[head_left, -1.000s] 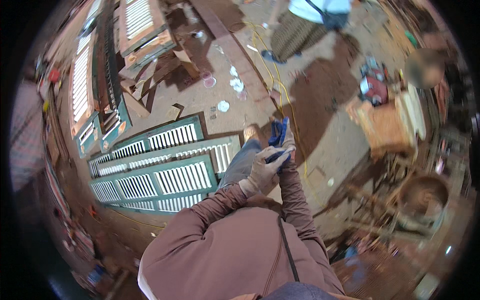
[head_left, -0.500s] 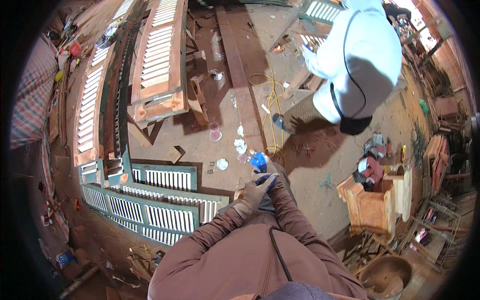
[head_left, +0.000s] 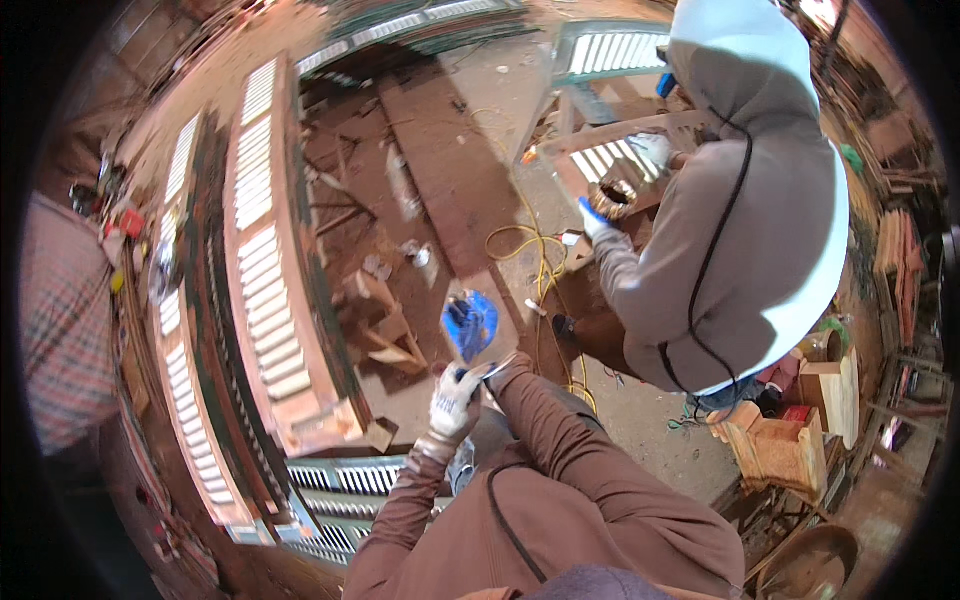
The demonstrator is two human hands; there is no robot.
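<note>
My right hand [head_left: 470,325], in a blue-palmed work glove, is raised in front of me with its palm side showing. Its fingers look apart and hold nothing I can see; blur softens their tips. My left hand [head_left: 455,402], in a whitish glove, is closed at the right wrist. Its thumb and fingers seem to pinch the right glove's cuff [head_left: 484,369], which is partly hidden. Left of both hands lies a long wooden louvred shutter [head_left: 275,300] with pale slats, raised on supports.
At the right a co-worker [head_left: 740,230] in a hooded top holds a round brown object [head_left: 612,198] over a slatted frame [head_left: 590,165]. A yellow cord [head_left: 541,262] lies on the floor. Green louvred shutters [head_left: 345,478] lie low at left; a wooden box [head_left: 780,450] stands right.
My hands have moved left, and the right one now shows more of its blue palm. The view has shifted; the co-worker appears nearer and turned, with both gloved hands showing.
</note>
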